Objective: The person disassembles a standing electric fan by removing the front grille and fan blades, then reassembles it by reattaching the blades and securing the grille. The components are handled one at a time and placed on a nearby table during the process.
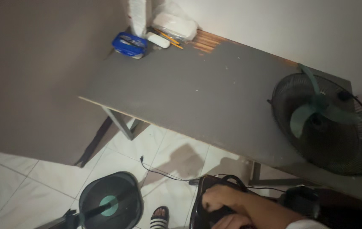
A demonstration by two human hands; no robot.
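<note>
My right hand (pixel 216 197) reaches in from the lower right, its forearm across the frame's bottom, and its fingers curl over the rim of a black rounded object (pixel 199 212) on the floor. A black cord (pixel 231 179) loops over that object's top. My left hand (pixel 232 221) shows only partly at the bottom edge, just under the right hand and against the same black object; its fingers are hidden.
A grey table (pixel 198 93) stands against the wall, with a dark fan head with green blades (pixel 323 123) on its right end. A blue packet (pixel 129 44), pencils and white items sit at its far corner. On the tiled floor lie a round fan guard (pixel 111 204) and a sandalled foot (pixel 160 217).
</note>
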